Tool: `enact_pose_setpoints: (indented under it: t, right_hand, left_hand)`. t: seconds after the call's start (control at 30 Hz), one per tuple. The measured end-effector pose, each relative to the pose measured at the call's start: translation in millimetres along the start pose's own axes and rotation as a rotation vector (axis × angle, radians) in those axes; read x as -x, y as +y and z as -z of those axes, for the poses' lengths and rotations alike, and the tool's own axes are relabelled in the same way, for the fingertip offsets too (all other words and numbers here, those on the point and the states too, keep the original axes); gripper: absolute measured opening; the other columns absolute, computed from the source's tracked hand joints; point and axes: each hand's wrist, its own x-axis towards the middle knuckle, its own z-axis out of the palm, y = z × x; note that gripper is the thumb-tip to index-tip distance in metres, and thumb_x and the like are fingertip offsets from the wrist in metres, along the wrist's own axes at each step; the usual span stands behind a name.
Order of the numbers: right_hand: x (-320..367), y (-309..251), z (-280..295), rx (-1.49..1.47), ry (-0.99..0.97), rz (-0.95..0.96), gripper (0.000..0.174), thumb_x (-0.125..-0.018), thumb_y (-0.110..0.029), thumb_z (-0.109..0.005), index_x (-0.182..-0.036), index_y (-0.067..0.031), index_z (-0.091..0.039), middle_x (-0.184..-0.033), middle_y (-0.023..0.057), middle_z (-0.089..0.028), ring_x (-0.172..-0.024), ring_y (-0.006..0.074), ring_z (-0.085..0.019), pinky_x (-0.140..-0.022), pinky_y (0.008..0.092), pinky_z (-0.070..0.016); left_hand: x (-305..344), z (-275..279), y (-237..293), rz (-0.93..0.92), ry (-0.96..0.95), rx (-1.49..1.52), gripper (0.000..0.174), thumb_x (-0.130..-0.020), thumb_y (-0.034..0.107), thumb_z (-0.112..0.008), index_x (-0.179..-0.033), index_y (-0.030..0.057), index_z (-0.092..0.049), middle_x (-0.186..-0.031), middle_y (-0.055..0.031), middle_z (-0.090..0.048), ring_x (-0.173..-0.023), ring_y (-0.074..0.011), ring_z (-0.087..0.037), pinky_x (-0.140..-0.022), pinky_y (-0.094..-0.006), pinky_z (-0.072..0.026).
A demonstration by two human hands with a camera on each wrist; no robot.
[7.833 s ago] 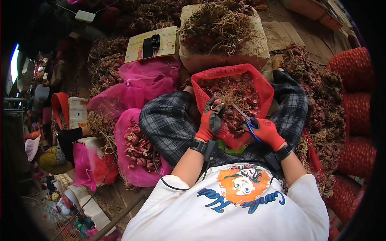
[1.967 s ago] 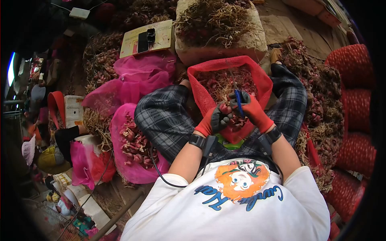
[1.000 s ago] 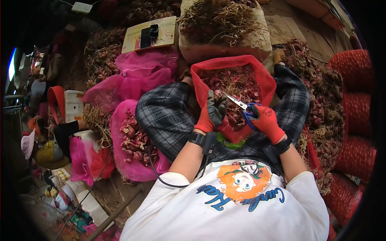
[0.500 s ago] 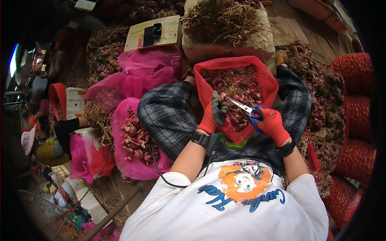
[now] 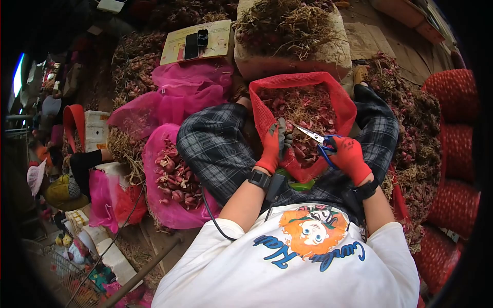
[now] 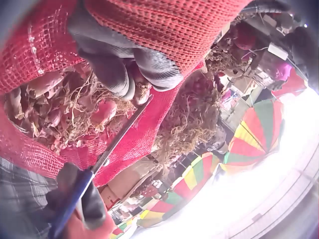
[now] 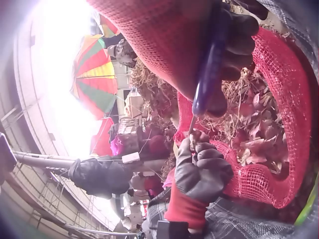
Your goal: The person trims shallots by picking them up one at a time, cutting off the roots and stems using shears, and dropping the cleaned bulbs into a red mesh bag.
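In the head view my gloved left hand (image 5: 273, 146) is at the near left rim of a red mesh bag (image 5: 345, 105). Its fingertips pinch a shallot (image 6: 141, 85), mostly covered by the grey-coated fingers in the left wrist view. My gloved right hand (image 5: 349, 160) grips scissors (image 5: 314, 136) by their blue handles. The blades point left toward the left fingertips, and in the left wrist view their tip reaches the shallot's root end. Inside the bag, between the legs, lie shallots and dry trimmings (image 5: 303, 105).
A pink mesh bag of shallots (image 5: 177, 174) stands left of the legs. Ahead is a pale block (image 5: 292, 69) piled with dry stalks, beside a board (image 5: 218, 43) bearing a phone. Unsorted shallots (image 5: 405, 110) and full red sacks (image 5: 454, 138) line the right.
Two seconds ago both hands met over the bag with the scissors pointing away. They have since moved apart, and the scissors now point left. Over the last half second the left fingers turned slightly.
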Motion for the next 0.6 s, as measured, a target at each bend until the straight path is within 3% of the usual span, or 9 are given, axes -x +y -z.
enact_pose_setpoints:
  t: [0.13, 0.23, 0.33, 0.43, 0.5, 0.6]
  right_hand:
    - [-9.7, 18.5, -8.1, 0.048, -0.07, -0.053, 0.035, -0.076, -0.043, -0.065, -0.083, -0.0085, -0.064, -0.075, 0.014, -0.064, -0.072, 0.0323, -0.062, -0.063, 0.0401, -0.0486]
    - [-15.9, 22.8, -21.7, -0.223, 0.105, -0.094, 0.034, -0.077, -0.037, -0.068, -0.089, -0.0059, -0.064, -0.075, 0.014, -0.064, -0.071, 0.0286, -0.063, -0.063, 0.0371, -0.0479]
    - [-27.3, 3.6, -20.3, -0.701, 0.143, -0.088, 0.029, -0.078, -0.028, -0.071, -0.092, -0.0037, -0.062, -0.075, 0.0101, -0.064, -0.068, 0.0184, -0.062, -0.062, 0.0316, -0.0465]
    - [-39.5, -25.1, -5.8, -1.034, -0.03, -0.208, 0.028, -0.077, -0.02, -0.073, -0.094, -0.0023, -0.06, -0.076, 0.0048, -0.063, -0.067, 0.0104, -0.057, -0.063, 0.0278, -0.045]
    - [-49.4, -26.2, -19.5, -1.097, -0.027, -0.146, 0.027, -0.077, -0.017, -0.071, -0.096, -0.002, -0.059, -0.077, 0.0029, -0.062, -0.068, 0.0091, -0.054, -0.064, 0.0277, -0.0453]
    - [-56.5, -26.5, -32.4, -1.073, 0.022, -0.104, 0.027, -0.075, -0.013, -0.07, -0.097, -0.0017, -0.059, -0.077, 0.0044, -0.062, -0.07, 0.0108, -0.056, -0.066, 0.0288, -0.046]
  left_hand:
    - [10.8, -7.1, 6.6, -0.058, -0.132, -0.083, 0.028, -0.092, 0.041, -0.054, -0.094, 0.0132, -0.047, -0.069, -0.0002, -0.049, -0.055, -0.0078, -0.046, -0.048, -0.019, -0.0387]
    - [5.9, -6.8, -0.1, -0.027, -0.214, -0.034, 0.028, -0.093, 0.038, -0.053, -0.097, 0.0113, -0.049, -0.07, -0.0002, -0.05, -0.058, -0.0078, -0.048, -0.052, -0.0194, -0.0403]
    - [5.3, -0.8, 0.7, -0.019, -0.281, -0.063, 0.023, -0.094, 0.032, -0.05, -0.098, 0.0097, -0.053, -0.073, -0.0013, -0.054, -0.06, -0.0092, -0.05, -0.053, -0.022, -0.0425]
    - [-2.5, 7.0, -11.8, -0.122, -0.267, -0.212, 0.019, -0.096, 0.025, -0.046, -0.101, 0.009, -0.056, -0.074, -0.0028, -0.057, -0.06, -0.0115, -0.053, -0.053, -0.025, -0.044]
    - [-9.6, 8.6, -24.3, -0.237, -0.219, -0.304, 0.021, -0.096, 0.023, -0.046, -0.105, 0.0086, -0.058, -0.074, -0.002, -0.057, -0.06, -0.0102, -0.052, -0.054, -0.0248, -0.0437]
    - [8.7, 1.0, -10.8, -0.189, -0.252, -0.312, 0.025, -0.095, 0.023, -0.046, -0.111, 0.0087, -0.059, -0.075, -0.0003, -0.057, -0.06, -0.0092, -0.052, -0.054, -0.0241, -0.0431]
